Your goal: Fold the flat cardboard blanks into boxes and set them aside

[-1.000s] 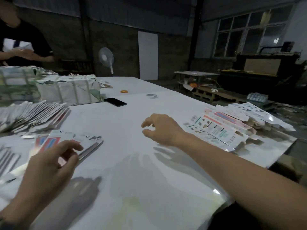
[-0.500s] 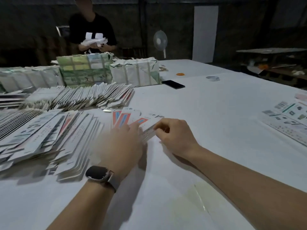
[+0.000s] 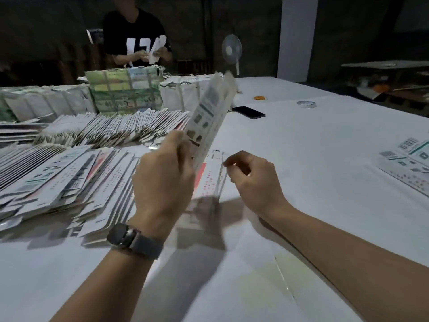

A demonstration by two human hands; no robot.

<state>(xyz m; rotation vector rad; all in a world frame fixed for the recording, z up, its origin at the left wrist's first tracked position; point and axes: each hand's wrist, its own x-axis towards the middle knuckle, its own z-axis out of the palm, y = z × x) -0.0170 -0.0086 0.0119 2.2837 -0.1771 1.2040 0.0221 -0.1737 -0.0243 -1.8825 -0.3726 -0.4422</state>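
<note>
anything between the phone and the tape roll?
Nothing: in the head view, only bare white table runs from the phone to the tape roll. The orange ring sits farther back, off that line.

Print on the cardboard blanks (image 3: 210,117) — too blurred to read.
</note>
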